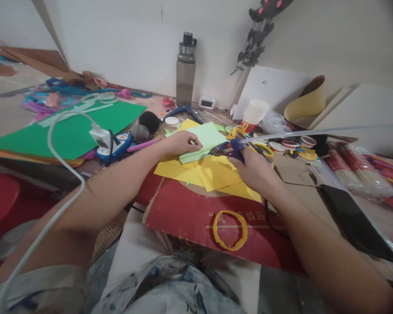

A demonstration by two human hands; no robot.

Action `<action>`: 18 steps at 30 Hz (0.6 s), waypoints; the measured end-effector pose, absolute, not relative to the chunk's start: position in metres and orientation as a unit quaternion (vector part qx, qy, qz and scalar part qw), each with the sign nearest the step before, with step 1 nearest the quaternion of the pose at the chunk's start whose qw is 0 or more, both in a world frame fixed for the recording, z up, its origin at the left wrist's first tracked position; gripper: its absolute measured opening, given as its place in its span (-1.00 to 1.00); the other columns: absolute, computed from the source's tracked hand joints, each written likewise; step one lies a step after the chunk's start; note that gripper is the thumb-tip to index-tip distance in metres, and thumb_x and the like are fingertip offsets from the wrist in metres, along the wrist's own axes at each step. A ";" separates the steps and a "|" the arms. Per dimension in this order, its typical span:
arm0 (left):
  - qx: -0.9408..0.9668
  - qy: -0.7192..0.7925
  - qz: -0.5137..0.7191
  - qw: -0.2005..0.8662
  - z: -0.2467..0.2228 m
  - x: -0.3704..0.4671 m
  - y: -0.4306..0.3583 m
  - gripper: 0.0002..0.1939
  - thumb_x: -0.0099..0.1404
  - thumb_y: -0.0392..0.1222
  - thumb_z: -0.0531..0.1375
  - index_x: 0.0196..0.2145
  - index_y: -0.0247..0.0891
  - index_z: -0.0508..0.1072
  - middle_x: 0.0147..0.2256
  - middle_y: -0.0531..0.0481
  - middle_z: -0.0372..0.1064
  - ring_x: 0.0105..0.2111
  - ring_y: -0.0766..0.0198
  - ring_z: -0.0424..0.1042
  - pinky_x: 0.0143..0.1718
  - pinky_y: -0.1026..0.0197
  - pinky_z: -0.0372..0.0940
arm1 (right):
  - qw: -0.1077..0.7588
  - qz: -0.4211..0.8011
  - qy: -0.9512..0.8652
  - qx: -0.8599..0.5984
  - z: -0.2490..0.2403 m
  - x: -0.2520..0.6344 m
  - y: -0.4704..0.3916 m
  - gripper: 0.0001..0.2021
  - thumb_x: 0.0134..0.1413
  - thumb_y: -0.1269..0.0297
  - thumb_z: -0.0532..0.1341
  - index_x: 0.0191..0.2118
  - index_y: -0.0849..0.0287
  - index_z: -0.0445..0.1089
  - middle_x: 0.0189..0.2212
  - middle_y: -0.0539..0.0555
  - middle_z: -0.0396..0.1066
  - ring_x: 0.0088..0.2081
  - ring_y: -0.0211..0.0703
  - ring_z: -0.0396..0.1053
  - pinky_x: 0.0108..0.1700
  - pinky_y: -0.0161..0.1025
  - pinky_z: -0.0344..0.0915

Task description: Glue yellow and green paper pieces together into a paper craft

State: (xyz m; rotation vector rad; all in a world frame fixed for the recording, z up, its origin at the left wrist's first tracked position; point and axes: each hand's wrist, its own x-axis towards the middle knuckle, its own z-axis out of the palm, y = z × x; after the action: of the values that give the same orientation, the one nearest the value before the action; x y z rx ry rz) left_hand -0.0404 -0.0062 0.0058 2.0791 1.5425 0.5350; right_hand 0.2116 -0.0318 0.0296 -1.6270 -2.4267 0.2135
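My right hand (253, 168) is wrapped round a blue hot glue gun (227, 149), its nozzle pointing left over the light green paper. A long clear glue stick (281, 134) runs out of the gun's back to the right. My left hand (182, 142) has its fingers curled and pressed together at the edge of the light green paper (205, 139), which looks folded or layered. Yellow paper sheets (216, 173) lie under the green paper. A yellow ring (230, 249) of paper or tape rests on the red board (183, 213) nearer to me.
A grey water bottle (185, 74) stands against the wall, near paper cups (256, 114) and a small digital clock (207, 103). At left are green sheets (118, 117), a blue power strip (114, 149) and a hanging white cable (63, 161). A black phone (356, 222) lies at right.
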 end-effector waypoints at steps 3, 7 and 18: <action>0.760 0.568 0.198 0.247 0.006 -0.040 -0.007 -0.72 0.20 -0.09 0.19 -0.22 -0.27 0.59 -0.12 -0.07 0.56 -0.19 0.21 0.46 -0.13 0.22 0.24 | 0.109 0.049 -0.814 -0.569 0.027 0.214 -0.027 -0.67 0.29 0.21 0.06 0.06 0.27 0.32 -0.11 0.34 0.50 -0.10 0.18 0.46 -0.16 -0.11 0.28; 0.759 0.566 0.203 0.249 0.005 -0.040 -0.006 -0.73 0.20 -0.07 0.20 -0.23 -0.24 0.59 -0.14 -0.04 0.56 -0.20 0.23 0.46 -0.17 0.24 0.24 | 0.117 0.028 -0.814 -0.568 0.022 0.214 -0.023 -0.63 0.29 0.23 0.04 0.11 0.30 0.29 -0.09 0.35 0.49 -0.05 0.19 0.45 -0.09 -0.07 0.28; 0.763 0.563 0.204 0.245 0.002 -0.042 -0.004 -0.71 0.21 -0.04 0.20 -0.23 -0.25 0.59 -0.17 -0.06 0.56 -0.20 0.22 0.47 -0.20 0.24 0.23 | 0.125 0.038 -0.814 -0.566 0.020 0.214 -0.021 -0.63 0.29 0.23 0.06 0.12 0.30 0.29 -0.11 0.34 0.50 -0.07 0.19 0.46 -0.11 -0.09 0.29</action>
State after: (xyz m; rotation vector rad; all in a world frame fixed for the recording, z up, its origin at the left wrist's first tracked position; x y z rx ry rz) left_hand -0.0423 -0.0043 0.0025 2.0824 1.5371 0.5560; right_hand 0.2141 -0.0211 0.0200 -1.6479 -2.3728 0.1104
